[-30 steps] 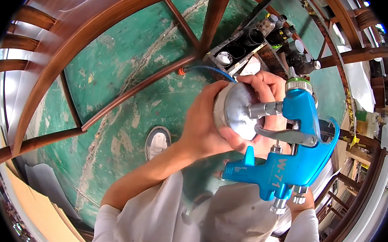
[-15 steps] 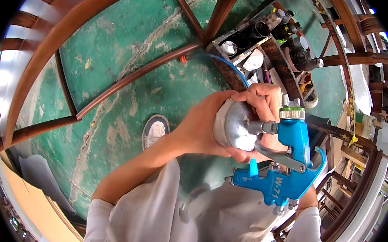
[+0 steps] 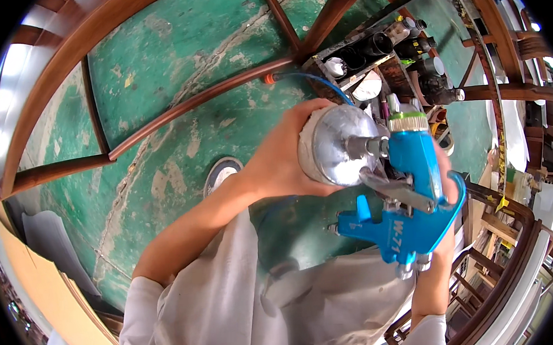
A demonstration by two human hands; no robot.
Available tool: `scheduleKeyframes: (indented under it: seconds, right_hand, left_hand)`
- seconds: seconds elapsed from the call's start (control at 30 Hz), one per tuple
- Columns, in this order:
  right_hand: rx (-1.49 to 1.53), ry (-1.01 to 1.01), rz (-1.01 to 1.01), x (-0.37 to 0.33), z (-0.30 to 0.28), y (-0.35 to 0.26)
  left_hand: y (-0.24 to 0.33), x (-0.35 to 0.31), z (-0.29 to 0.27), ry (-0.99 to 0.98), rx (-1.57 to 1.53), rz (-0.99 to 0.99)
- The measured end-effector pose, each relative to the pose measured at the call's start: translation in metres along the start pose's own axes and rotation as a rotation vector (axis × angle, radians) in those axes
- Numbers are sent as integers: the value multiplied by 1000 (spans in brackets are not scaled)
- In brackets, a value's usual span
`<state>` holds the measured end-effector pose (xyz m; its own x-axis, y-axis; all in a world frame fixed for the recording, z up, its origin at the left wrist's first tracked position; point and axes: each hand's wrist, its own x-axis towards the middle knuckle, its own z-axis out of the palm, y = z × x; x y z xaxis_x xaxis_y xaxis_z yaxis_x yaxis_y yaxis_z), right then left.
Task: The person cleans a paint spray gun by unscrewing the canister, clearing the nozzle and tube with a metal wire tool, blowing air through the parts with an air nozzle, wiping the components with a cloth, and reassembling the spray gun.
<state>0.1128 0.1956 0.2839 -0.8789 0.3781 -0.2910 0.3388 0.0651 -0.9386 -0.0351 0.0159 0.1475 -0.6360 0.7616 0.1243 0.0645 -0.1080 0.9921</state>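
My left hand [image 3: 288, 155] is closed around the rounded metal cup [image 3: 346, 143] of a blue spray gun [image 3: 411, 160]. A metal connector joins the cup to the gun body, which has a green-ringed silver air cap at its top. The gun's handle, with a blue knob-like tab, extends toward my lap. My right hand [image 3: 446, 173] is mostly hidden behind the gun body; only a strip shows along its right side, and its fingers are out of sight, so I cannot tell its grip.
Beyond the gun, a worn wooden caddy [image 3: 321, 83] holds several dark bottles and cups. A thin blue hose [image 3: 318, 78] with an orange-red fitting lies beside it. Brown wooden furniture frames [image 3: 201, 104] surround me on the green floor. Cardboard sheets [image 3: 43, 275] lean at the left.
My right hand has left the far side of the cup and moved right, behind the gun body. The cup and gun have shifted slightly up, with my left hand still on the cup.
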Motion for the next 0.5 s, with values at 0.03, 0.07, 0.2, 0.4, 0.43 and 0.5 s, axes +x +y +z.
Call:
scheduleKeyframes:
  seconds: [0.03,0.07,0.2,0.4,0.43,0.5]
  right_hand:
    - [168,81,25,-7,13,-14]
    - [204,80,4,-10,20,-18]
    - [243,66,-17,-21,45,-35]
    - [51,118,-95,-25,66,-23]
    - [11,103,-112,-26,65,-22]
    - [-50,95,-176,-26,63,-18]
  left_hand:
    - [-3,0,-4,5,-16,-36]
    - [-4,-2,-7,6,-15,-40]
    - [-11,-1,2,68,70,-49]
    - [-27,-12,14,171,47,68]
    - [-27,-13,14,166,45,65]
    - [-26,-13,14,148,60,88]
